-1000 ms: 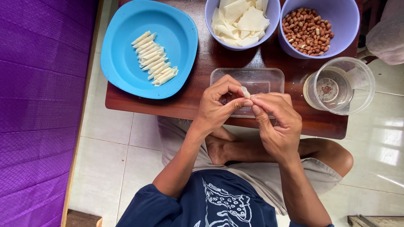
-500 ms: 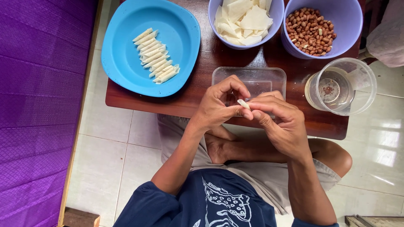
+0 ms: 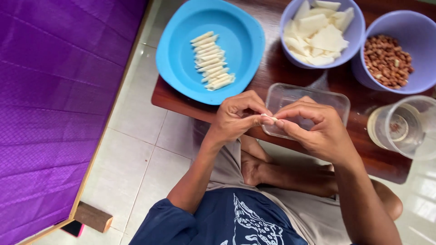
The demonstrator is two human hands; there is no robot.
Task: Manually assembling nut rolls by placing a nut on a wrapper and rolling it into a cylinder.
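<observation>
Pastry roll, small and pale, is pinched between fingertips of left hand and right hand, above a clear plastic container.

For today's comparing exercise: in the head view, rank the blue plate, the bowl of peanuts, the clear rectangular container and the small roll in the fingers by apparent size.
1. Blue plate
2. Clear rectangular container and bowl of peanuts: look alike; the bowl is cut off, unsure
3. Small roll, pinched by left hand and right hand
</observation>
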